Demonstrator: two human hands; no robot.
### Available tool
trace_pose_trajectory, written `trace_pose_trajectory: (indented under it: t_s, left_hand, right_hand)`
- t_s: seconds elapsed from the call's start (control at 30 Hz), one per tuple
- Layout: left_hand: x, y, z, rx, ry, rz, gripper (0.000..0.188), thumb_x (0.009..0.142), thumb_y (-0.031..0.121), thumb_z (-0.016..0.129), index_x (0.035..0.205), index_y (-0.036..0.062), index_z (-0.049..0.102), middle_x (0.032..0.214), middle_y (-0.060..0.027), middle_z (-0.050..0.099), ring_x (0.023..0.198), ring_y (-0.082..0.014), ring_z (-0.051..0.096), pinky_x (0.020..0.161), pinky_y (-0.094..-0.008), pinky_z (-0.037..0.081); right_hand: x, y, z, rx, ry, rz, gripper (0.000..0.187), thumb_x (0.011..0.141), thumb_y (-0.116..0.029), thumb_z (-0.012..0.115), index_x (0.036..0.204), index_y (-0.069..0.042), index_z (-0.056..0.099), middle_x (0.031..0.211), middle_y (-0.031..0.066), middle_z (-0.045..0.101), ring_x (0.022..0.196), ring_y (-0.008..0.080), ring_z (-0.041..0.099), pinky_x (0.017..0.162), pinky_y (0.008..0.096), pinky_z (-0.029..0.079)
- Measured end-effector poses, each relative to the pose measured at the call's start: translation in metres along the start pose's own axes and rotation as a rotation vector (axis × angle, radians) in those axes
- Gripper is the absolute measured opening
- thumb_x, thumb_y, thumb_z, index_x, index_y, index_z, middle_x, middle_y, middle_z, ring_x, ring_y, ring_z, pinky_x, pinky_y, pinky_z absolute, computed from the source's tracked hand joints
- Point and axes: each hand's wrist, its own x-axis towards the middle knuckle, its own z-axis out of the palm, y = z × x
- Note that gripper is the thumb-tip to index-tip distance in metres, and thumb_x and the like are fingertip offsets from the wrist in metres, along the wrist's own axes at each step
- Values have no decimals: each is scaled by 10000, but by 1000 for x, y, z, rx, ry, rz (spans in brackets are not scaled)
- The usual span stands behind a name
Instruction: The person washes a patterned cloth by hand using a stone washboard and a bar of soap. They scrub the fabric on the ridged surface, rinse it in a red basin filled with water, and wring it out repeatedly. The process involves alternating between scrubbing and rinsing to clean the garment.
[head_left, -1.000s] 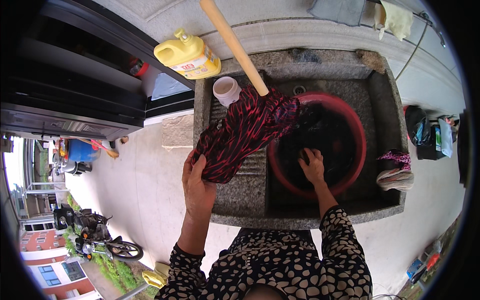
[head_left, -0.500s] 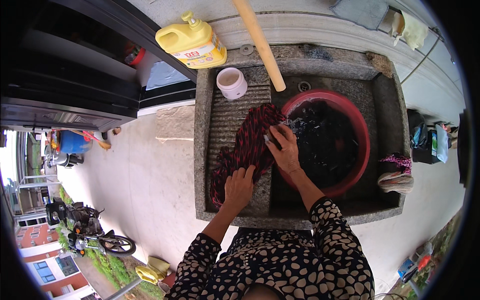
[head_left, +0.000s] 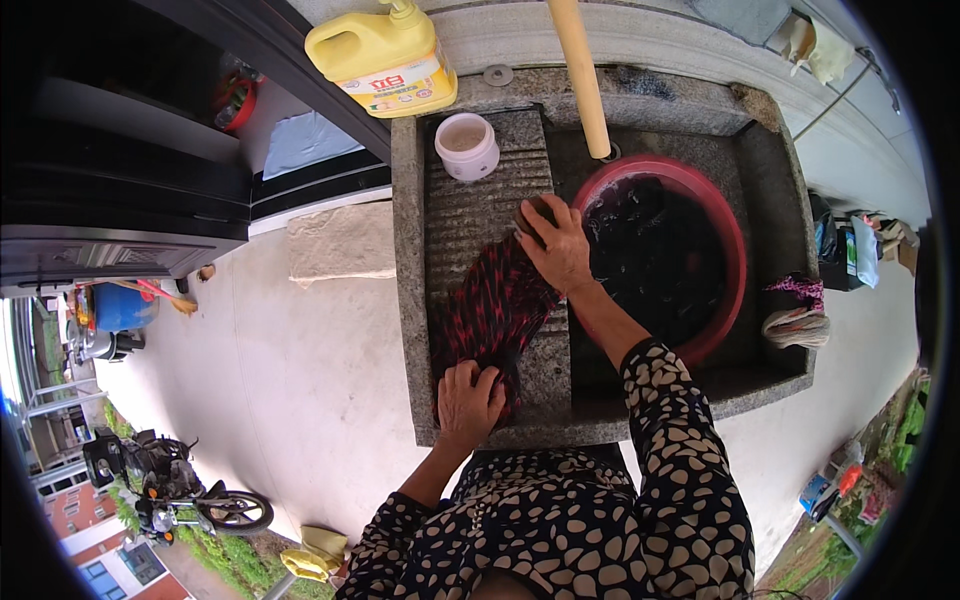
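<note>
A dark cloth patterned in red and black (head_left: 490, 305) lies bunched and wet along the ribbed washboard side of a stone sink (head_left: 560, 425). My left hand (head_left: 468, 405) presses its near end down, fingers curled into the fabric. At the far end my right hand (head_left: 556, 243) grips a small brown rounded block (head_left: 535, 212), mostly covered by my fingers, against the cloth; whether it is a brush or soap I cannot tell. Beside that hand a red basin (head_left: 738, 250) in the sink's deeper part holds dark water with what looks like dark fabric.
On the washboard's far end stands a white tub (head_left: 467, 147). A yellow pump jug (head_left: 385, 65) is at the back left, and a pale pole (head_left: 580, 75) reaches over the sink. Cloths (head_left: 797, 327) hang on the right rim. A motorbike (head_left: 180, 480) stands at the left.
My right hand has moved up and left with the brown block, to the cloth's far end. My left hand has slid toward me, and the cloth sits lower on the washboard. The whole view has shifted slightly.
</note>
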Motion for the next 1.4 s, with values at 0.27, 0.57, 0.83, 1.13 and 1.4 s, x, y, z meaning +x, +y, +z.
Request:
trace_pose_trajectory:
  t_s: [0.27,0.57,0.83,1.13,1.4]
  left_hand:
    - [8,-11,17,-126,-272,60,171,794,132,665,822,77,505,729,-75,524,651,-238,596,545,-348,476]
    - [4,-27,18,-236,-66,-44,260,795,147,674,1018,58,577,828,-113,663,616,-267,641,530,-339,518]
    - [11,-22,27,-322,-67,7,243,787,95,678,1015,33,623,886,-140,666,649,-274,654,564,-343,532]
    - [6,-31,22,-327,-53,16,317,706,92,709,1011,77,623,762,-90,575,658,-271,609,565,-357,497]
    - [8,-19,12,-249,47,-23,310,695,71,704,992,73,613,858,-121,539,745,-304,587,612,-378,486]
  right_hand:
    - [-11,-7,-5,-190,-241,-177,385,793,-301,699,1142,-159,617,1218,88,459,981,291,523,762,419,510]
    - [-50,-50,-15,70,-261,113,405,798,-226,695,1195,-167,638,1257,101,488,1142,299,510,905,412,469]
    - [14,9,14,-255,-236,30,415,780,-252,713,1168,-159,600,1208,96,466,1032,319,493,815,453,489]
    - [-52,-73,-18,85,-449,-315,484,736,-243,731,1199,-199,595,1205,108,473,956,307,536,811,427,493]
    - [28,-35,25,24,-482,346,520,815,-334,639,1301,-219,493,1344,225,374,1104,420,512,815,455,492]
